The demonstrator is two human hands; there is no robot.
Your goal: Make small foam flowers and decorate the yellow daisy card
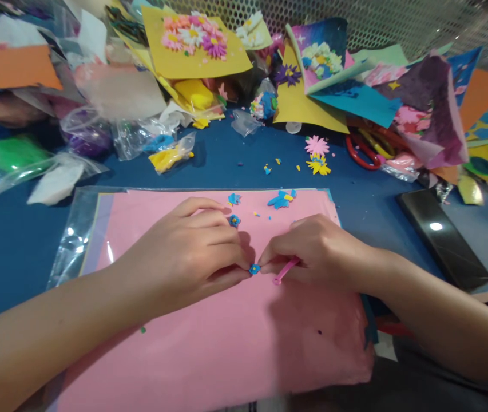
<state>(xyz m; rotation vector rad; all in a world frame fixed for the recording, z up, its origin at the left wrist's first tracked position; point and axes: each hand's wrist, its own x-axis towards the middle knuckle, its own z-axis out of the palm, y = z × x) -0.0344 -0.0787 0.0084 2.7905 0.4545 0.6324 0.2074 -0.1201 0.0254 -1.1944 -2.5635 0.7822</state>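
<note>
Nearest, below the grip, the pink sheet (209, 355) spreads out, with a green crumb (143, 330) to the lower left and a purple crumb (320, 332) to the lower right. At the grip itself, the left hand (203, 249) and the right hand (318, 249) meet, fingertips pinched on opposite sides of a small blue flower (254, 269) with a yellow centre, just above the sheet. Right beside it, a pink tool (285, 271) juts from the right hand's curled fingers, its ringed end slanting down toward the grip. Just beyond the grip, a second flower (234, 221) sits by the left fingers, with a blue scrap (234, 198) behind it and a blue-and-yellow lump (281, 199) farther right. Well to the right lies a phone (443, 237). Farther off, beyond the sheet, a yellow daisy (318, 165) and a pink daisy (317, 145) lie on the blue table (218, 166), bagged yellow clay (169, 158) is to the left, and a yellow card (196, 63) bearing flowers stands behind.
</note>
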